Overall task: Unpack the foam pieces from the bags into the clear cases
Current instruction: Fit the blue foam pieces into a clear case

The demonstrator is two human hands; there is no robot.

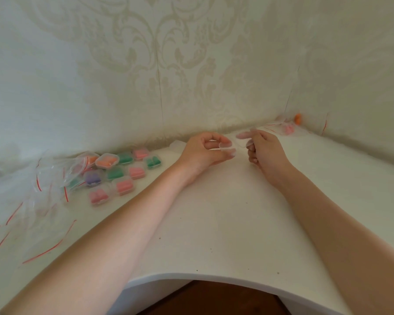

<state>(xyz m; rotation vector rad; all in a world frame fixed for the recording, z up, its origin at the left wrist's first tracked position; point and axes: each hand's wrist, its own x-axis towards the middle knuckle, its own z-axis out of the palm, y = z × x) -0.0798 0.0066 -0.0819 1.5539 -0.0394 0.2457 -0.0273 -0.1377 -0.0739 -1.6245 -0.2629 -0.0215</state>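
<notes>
Setting: a white table (214, 212) set into a corner of patterned wallpaper, its near edge curved, seen from above over two bare forearms.
Left hand (203, 151): thumb and fingers curled, pinching one side of a clear case (228, 147) near the far wall.
Right hand (265, 151): fingers curled; index finger and thumb pinch the other side of the same case.
Clear case: held between both hands above the table; so transparent and blurred that its outline, and whether it is open, is hard to tell.
Filled cases (123, 171): a cluster at far left holding pink, green, orange and purple foam pieces.
Bags (32, 201): a heap of clear zip bags with red strips, cut off by the left edge.
Far right corner: an orange foam piece (297, 118) and a bag with pink foam (288, 129), small and blurred.
</notes>
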